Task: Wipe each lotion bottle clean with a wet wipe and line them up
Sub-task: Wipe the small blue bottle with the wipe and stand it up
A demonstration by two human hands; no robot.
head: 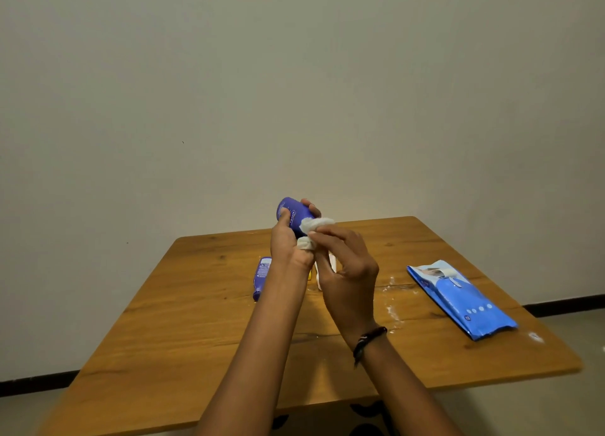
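Purple bottle (292,215) clamped in left hand (288,244), right hand (347,268) pinching wipe (312,227) against it; another bottle (262,276) at 9 o'clock on tabletop (196,321) lies apparently unwiped, none lined up.

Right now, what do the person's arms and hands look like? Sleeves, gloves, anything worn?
Both forearms are bare up to the frame edge: no sleeves in view, no gloves. The left hand shows nothing worn, no ring or watch visible. The right hand is bare too, but its wrist carries a thin dark cord bracelet with a loose end hanging down. No rings can be made out on its fingers.
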